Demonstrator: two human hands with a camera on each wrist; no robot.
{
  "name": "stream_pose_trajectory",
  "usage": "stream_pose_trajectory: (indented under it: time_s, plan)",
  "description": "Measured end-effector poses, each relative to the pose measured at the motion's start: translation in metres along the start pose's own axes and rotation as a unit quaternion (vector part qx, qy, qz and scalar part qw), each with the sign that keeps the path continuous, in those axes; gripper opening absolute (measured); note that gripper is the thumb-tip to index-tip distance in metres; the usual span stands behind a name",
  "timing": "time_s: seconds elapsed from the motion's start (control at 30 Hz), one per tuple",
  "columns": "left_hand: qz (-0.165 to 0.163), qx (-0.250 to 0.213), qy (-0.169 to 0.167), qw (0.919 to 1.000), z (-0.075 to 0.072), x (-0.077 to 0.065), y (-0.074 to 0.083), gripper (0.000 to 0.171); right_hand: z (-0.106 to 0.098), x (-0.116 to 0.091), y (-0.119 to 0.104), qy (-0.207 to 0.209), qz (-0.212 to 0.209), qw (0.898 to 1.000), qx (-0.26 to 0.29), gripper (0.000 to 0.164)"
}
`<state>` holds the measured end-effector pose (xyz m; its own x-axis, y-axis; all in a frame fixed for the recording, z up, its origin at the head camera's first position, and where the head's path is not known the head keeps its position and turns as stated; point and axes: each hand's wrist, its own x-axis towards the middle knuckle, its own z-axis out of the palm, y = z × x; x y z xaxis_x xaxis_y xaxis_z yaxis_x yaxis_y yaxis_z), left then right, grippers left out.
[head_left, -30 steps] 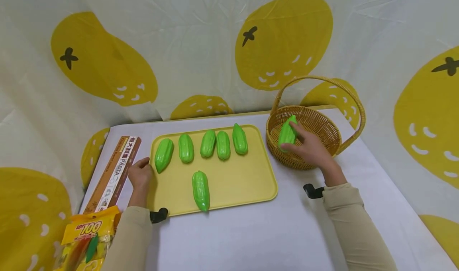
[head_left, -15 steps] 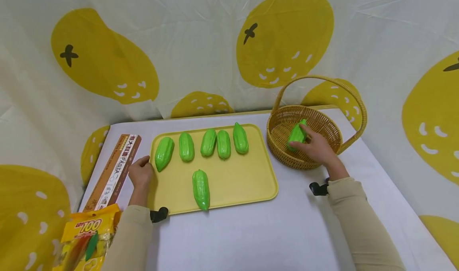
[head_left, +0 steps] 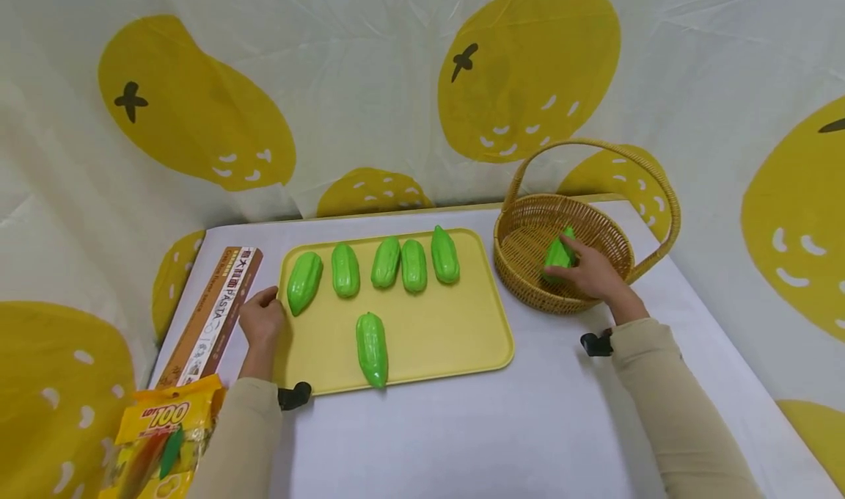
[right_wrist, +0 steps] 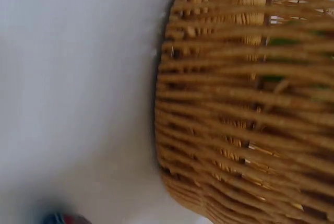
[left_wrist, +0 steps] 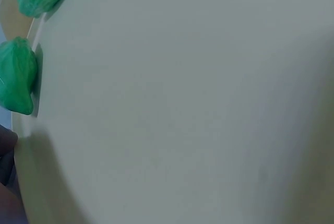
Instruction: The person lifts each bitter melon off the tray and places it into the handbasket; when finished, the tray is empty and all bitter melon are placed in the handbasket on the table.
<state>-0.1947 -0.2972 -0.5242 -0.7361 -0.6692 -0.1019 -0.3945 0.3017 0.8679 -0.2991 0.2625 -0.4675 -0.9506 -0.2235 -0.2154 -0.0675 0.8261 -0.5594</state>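
My right hand (head_left: 597, 275) pinches a glossy green ribbed gourd (head_left: 558, 258) between thumb and fingers, low inside the round wicker basket (head_left: 518, 268). In the right wrist view the basket's woven wall (right_wrist: 235, 98) fills the right side, with some green showing through the gaps. My left hand (head_left: 260, 321), its fingers curled, holds the left rim of the yellow tray (head_left: 449, 330). Several similar gourds lie on the tray: a row along its back, including one gourd (head_left: 445, 255) at the right end, and a single gourd (head_left: 372, 350) near the front edge.
A pasta box (head_left: 210, 315) lies left of the tray, with a yellow candy bag (head_left: 165, 433) in front of it. The basket's tall handle (head_left: 610, 147) arches over its opening. Behind the white-covered table (head_left: 462, 440) hangs a fruit-printed curtain (head_left: 370, 95).
My right hand has moved right and lower into the basket with the gourd. The left hand and the gourds on the tray have stayed put.
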Motion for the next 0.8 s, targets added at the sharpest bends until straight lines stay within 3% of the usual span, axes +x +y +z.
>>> stream_pose_trajectory:
  time_s: [0.33,0.8]
  plan:
    - [0.0,-0.004,0.001,1.0,-0.001,-0.001,-0.001,0.04,-0.005,0.005,0.007,-0.027,0.001,0.999,-0.029,0.091]
    - [-0.014,-0.008,-0.002,0.9999,0.001,0.002,0.0,0.04,-0.01,0.009,0.019,-0.043,0.014,0.999,-0.018,0.093]
